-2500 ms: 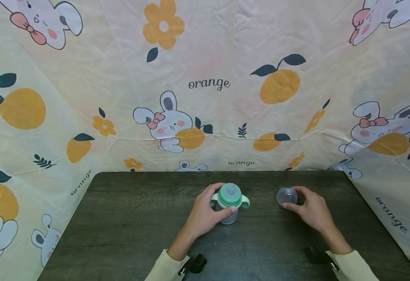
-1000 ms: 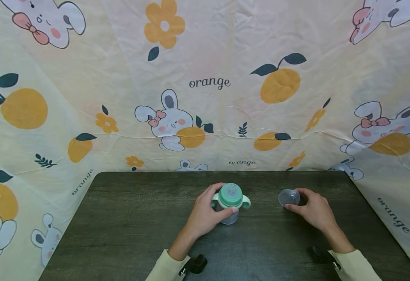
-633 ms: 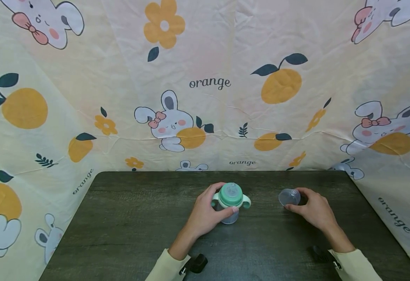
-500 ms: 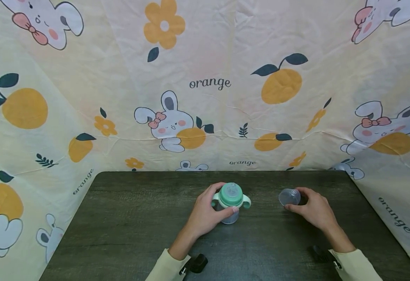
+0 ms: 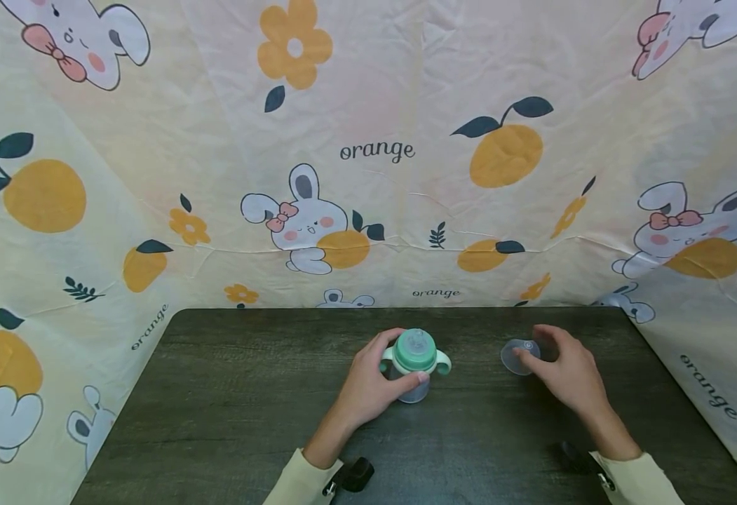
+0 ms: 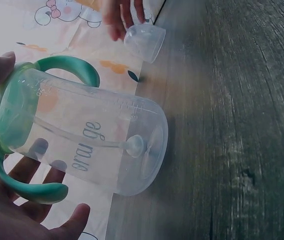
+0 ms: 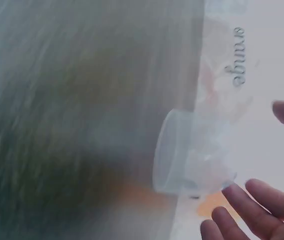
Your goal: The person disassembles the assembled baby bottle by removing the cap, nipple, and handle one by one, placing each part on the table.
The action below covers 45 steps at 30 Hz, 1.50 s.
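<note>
A clear baby bottle with a green lid and two pale-green handles (image 5: 415,354) stands upright on the dark table. My left hand (image 5: 368,386) holds it round the collar, thumb in front and fingers behind. Through its clear wall a straw with a weighted end (image 6: 134,146) shows in the left wrist view. To the right, a clear domed cap (image 5: 515,359) rests rim down on the table. Beside and just above the cap is my right hand (image 5: 566,368), fingers and thumb spread. In the right wrist view a fingertip is very near the cap (image 7: 191,155); touching or apart, I cannot tell.
The dark wood-grain table (image 5: 248,407) ends at a far edge against a patterned cloth (image 5: 368,91) with oranges and rabbits. A black wrist device (image 5: 357,475) sits by the left sleeve.
My right hand has let go of the clear cap and lifted slightly, its fingers spreading. Earlier the cap shifted a little to the right in that hand. My left hand and the bottle stay put.
</note>
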Motion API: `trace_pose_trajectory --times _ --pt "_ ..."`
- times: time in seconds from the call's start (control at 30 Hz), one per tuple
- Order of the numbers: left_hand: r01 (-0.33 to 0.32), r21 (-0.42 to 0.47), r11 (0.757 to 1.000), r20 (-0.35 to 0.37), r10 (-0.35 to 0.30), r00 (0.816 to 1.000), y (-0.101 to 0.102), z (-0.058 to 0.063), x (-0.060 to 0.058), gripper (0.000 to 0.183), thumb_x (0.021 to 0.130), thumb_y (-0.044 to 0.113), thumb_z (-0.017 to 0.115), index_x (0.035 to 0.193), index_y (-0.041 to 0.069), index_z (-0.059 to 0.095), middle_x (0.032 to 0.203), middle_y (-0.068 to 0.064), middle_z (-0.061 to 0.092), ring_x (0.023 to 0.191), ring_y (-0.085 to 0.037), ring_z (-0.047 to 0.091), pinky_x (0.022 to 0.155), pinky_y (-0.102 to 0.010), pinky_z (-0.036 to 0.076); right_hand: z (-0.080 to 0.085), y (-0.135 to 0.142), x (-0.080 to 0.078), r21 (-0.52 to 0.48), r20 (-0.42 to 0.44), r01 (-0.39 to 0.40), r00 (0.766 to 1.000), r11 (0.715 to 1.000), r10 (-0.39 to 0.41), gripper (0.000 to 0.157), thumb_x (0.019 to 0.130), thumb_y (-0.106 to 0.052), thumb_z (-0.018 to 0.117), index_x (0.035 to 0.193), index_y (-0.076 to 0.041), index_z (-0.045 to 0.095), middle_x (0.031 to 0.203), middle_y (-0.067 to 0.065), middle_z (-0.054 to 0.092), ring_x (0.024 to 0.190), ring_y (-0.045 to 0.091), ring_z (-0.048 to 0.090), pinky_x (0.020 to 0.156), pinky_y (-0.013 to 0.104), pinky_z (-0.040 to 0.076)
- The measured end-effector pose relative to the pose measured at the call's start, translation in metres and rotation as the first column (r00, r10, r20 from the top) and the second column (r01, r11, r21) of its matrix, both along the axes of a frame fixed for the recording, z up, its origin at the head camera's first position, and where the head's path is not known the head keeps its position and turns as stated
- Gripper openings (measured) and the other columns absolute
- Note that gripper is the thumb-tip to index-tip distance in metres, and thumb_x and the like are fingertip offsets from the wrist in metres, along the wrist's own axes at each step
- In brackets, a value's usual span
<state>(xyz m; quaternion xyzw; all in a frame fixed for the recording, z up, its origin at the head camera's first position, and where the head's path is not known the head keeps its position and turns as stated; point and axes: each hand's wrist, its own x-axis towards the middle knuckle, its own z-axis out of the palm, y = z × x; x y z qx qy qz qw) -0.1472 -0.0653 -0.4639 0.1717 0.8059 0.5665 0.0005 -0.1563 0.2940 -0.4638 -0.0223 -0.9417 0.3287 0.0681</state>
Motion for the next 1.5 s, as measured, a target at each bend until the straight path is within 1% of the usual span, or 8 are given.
trace_pose_trajectory --times 0.2,0.33,0.53,0.77,0.9,1.03,1.23,1.5 --pt "-0.014 -0.006 1.000 -0.011 0.014 1.000 0.001 -0.002 0.003 0.071 0.092 0.043 0.091 0.152 0.020 0.061 0.141 0.003 0.067 0.131 -0.022 0.062 0.110 -0.059 0.047 0.012 -0.019 0.010 -0.079 -0.137 0.033 0.990 0.996 -0.044 0.061 0.104 -0.036 0.079 0.145 0.005 0.060 0.145 0.031 0.059 0.131 0.052 0.052 0.099 0.071 0.042" --pt "-0.019 -0.008 1.000 -0.014 0.018 1.000 0.002 -0.002 0.004 0.072 0.091 0.042 0.091 0.152 0.020 0.061 0.141 0.003 0.067 0.132 -0.023 0.062 0.111 -0.059 0.046 0.022 -0.034 0.015 -0.092 -0.214 0.010 0.976 0.996 -0.029 0.053 0.102 -0.030 0.081 0.141 0.001 0.066 0.139 0.027 0.063 0.125 0.048 0.055 0.095 0.067 0.043" --pt "-0.024 -0.005 1.000 -0.021 0.024 0.999 0.003 -0.003 0.007 0.072 0.091 0.040 0.092 0.153 0.020 0.061 0.142 0.003 0.067 0.132 -0.023 0.062 0.111 -0.059 0.046 0.034 -0.063 0.022 -0.111 -0.311 -0.084 0.949 0.990 0.045 0.044 0.099 -0.024 0.085 0.136 -0.004 0.071 0.134 0.019 0.068 0.120 0.040 0.059 0.093 0.061 0.046" --pt "-0.025 0.000 1.000 -0.028 0.025 0.999 0.004 -0.002 0.010 0.073 0.091 0.036 0.093 0.153 0.019 0.060 0.143 0.003 0.067 0.130 -0.021 0.063 0.106 -0.055 0.049 0.040 -0.097 0.030 -0.111 -0.410 -0.231 0.897 0.967 0.167 0.046 0.090 -0.016 0.093 0.131 -0.009 0.074 0.129 0.009 0.072 0.116 0.027 0.061 0.094 0.037 0.046" --pt "-0.022 -0.003 1.000 -0.034 0.022 0.999 0.004 -0.002 0.011 0.072 0.091 0.035 0.093 0.153 0.018 0.060 0.144 0.003 0.066 0.129 -0.020 0.063 0.103 -0.052 0.051 0.041 -0.114 0.031 -0.094 -0.428 -0.297 0.874 0.950 0.231 0.051 0.086 -0.016 0.096 0.131 -0.009 0.074 0.129 0.006 0.072 0.118 0.027 0.062 0.095 0.041 0.050" --pt "-0.020 0.000 1.000 -0.053 0.020 0.998 0.005 -0.002 0.012 0.070 0.091 0.033 0.092 0.152 0.017 0.061 0.144 0.003 0.066 0.129 -0.020 0.063 0.105 -0.052 0.051 0.041 -0.129 0.031 -0.085 -0.430 -0.346 0.859 0.934 0.279 0.056 0.083 -0.019 0.098 0.133 -0.009 0.073 0.129 0.005 0.072 0.120 0.028 0.062 0.093 0.055 0.054" --pt "-0.021 0.003 1.000 -0.072 0.021 0.997 0.005 -0.004 0.011 0.066 0.093 0.029 0.090 0.151 0.017 0.061 0.142 0.002 0.067 0.127 -0.021 0.065 0.105 -0.055 0.052 0.039 -0.146 0.030 -0.120 -0.385 -0.371 0.872 0.921 0.302 0.059 0.083 -0.023 0.100 0.133 -0.009 0.072 0.130 0.004 0.071 0.122 0.028 0.062 0.095 0.060 0.052" --pt "-0.027 -0.003 1.000 -0.077 0.026 0.997 0.005 -0.006 0.011 0.065 0.093 0.027 0.090 0.151 0.016 0.062 0.142 -0.001 0.067 0.125 -0.025 0.065 0.103 -0.057 0.052 0.033 -0.156 0.027 -0.164 -0.334 -0.354 0.898 0.921 0.286 0.061 0.083 -0.032 0.099 0.133 -0.010 0.073 0.128 0.002 0.071 0.116 0.026 0.062 0.090 0.054 0.051"
